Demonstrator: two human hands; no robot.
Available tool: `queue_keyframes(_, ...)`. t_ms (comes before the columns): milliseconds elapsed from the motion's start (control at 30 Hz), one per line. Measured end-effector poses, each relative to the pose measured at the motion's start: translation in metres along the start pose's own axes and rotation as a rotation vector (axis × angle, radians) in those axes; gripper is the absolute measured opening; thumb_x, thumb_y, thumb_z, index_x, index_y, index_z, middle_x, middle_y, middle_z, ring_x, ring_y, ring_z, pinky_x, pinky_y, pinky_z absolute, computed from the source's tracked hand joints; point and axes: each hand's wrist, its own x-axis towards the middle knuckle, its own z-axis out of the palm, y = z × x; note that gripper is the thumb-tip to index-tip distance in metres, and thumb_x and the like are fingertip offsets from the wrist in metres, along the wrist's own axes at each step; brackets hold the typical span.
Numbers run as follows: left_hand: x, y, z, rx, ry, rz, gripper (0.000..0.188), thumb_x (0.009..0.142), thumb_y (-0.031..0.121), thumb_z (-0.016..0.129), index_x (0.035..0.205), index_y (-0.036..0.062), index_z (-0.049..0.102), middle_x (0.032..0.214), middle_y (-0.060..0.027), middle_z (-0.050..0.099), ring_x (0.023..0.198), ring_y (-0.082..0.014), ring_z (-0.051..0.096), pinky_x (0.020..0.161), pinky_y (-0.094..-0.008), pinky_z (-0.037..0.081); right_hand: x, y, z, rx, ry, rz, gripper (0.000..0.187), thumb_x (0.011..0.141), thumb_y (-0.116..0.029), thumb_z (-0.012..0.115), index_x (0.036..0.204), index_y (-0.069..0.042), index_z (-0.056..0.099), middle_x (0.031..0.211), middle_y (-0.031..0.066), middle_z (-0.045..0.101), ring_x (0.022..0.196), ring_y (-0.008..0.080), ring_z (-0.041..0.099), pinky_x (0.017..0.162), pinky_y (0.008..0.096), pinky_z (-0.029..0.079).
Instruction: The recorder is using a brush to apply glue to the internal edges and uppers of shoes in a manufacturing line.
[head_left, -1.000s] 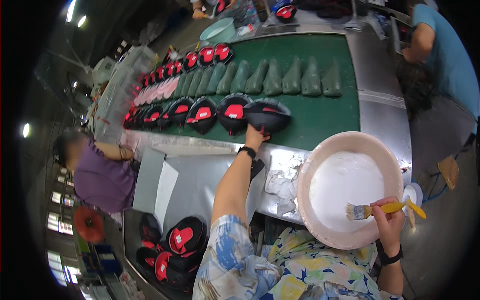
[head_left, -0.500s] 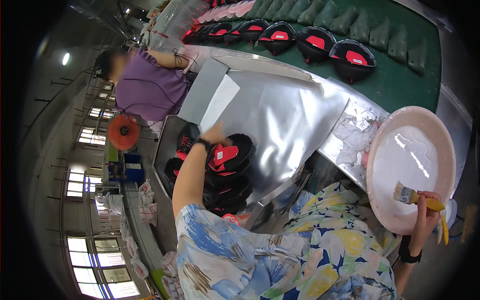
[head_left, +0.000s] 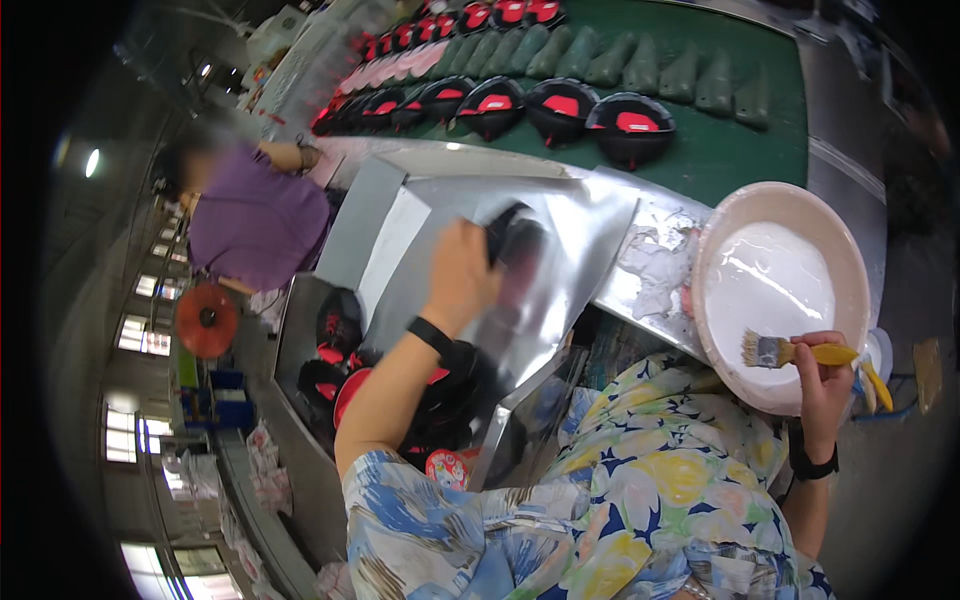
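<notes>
My left hand (head_left: 463, 278), blurred by motion, is closed on a black shoe upper (head_left: 517, 238) above the sloping metal tray (head_left: 590, 215). The upper is smeared, and part of it is hidden by the hand. In my right hand (head_left: 822, 385) is a paintbrush (head_left: 812, 354) with a yellow handle. Its pale bristles point left, over a pinkish basin (head_left: 854, 262) of milky white liquid (head_left: 765, 275). Below my left forearm, more black and red shoe uppers (head_left: 340, 318) lie heaped in the tray's left part, some covered by the arm.
Beyond the tray, a green table (head_left: 735, 155) carries rows of black and red shoe uppers (head_left: 630, 135) and dark green shoe lasts (head_left: 678, 78). A crumpled whitish cloth (head_left: 652, 268) lies left of the basin. A person in purple (head_left: 262, 215) works at the far left, near a red fan (head_left: 207, 321).
My left hand has lifted a shoe upper off the heap and moved it rightward over the bare metal. The brush stays over the basin in my right hand. The whole view has shifted.
</notes>
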Motion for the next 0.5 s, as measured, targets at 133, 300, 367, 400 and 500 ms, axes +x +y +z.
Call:
queue_keyframes(133, -0.036, 0.045, 0.033, -0.406, -0.523, 0.321, 0.070, 0.083, 0.023, 0.069, 0.142, -0.0031, 0.042, 0.156, -0.0290, 0.024, 0.129, -0.0455, 0.048, 0.108, -0.0468, 0.043, -0.005, -0.002, -0.007, -0.058, 0.020, -0.059, 0.009, 0.092, -0.004, 0.067, 0.098, -0.001, 0.061, 0.098, 0.0067, 0.066, 0.092, 0.0128, 0.062, 0.083, 0.0254, 0.047)
queue_keyframes(300, 0.009, 0.020, 0.013, -0.103, -0.526, 0.451, 0.063, 0.070, -0.002, 0.073, 0.131, 0.0095, 0.062, 0.152, -0.0168, 0.043, 0.126, -0.0394, 0.052, 0.105, -0.0388, 0.043, 0.010, 0.002, -0.046, -0.321, 0.055, -0.111, 0.011, 0.090, -0.007, 0.070, 0.096, 0.000, 0.064, 0.089, 0.0061, 0.068, 0.084, 0.0125, 0.063, 0.077, 0.0267, 0.049)
queue_keyframes(367, 0.012, 0.021, 0.025, -0.155, -0.471, 0.479, 0.063, 0.069, -0.002, 0.073, 0.129, 0.0115, 0.062, 0.151, -0.0159, 0.045, 0.126, -0.0404, 0.052, 0.107, -0.0401, 0.042, 0.035, 0.005, -0.053, -0.368, 0.017, -0.125, 0.015, 0.091, -0.012, 0.069, 0.096, 0.002, 0.066, 0.086, 0.0071, 0.069, 0.078, 0.0129, 0.063, 0.072, 0.0276, 0.049)
queue_keyframes(400, 0.013, 0.019, 0.036, -0.205, -0.406, 0.483, 0.064, 0.067, -0.003, 0.074, 0.128, 0.0135, 0.063, 0.150, -0.0150, 0.047, 0.126, -0.0415, 0.051, 0.109, -0.0413, 0.040, 0.051, 0.004, -0.046, -0.365, -0.008, -0.119, 0.017, 0.091, -0.014, 0.069, 0.096, 0.002, 0.067, 0.083, 0.0074, 0.069, 0.075, 0.0133, 0.063, 0.069, 0.0282, 0.050)
queue_keyframes(500, 0.018, -0.008, 0.073, -0.432, -0.489, 0.438, 0.050, 0.076, -0.002, 0.069, 0.124, 0.0126, 0.062, 0.142, -0.0153, 0.054, 0.123, -0.0396, 0.055, 0.107, -0.0426, 0.046, 0.089, 0.014, -0.007, -0.289, -0.147, -0.153, 0.020, 0.091, -0.018, 0.070, 0.090, 0.002, 0.070, 0.073, 0.0090, 0.068, 0.066, 0.0149, 0.064, 0.060, 0.0309, 0.050)
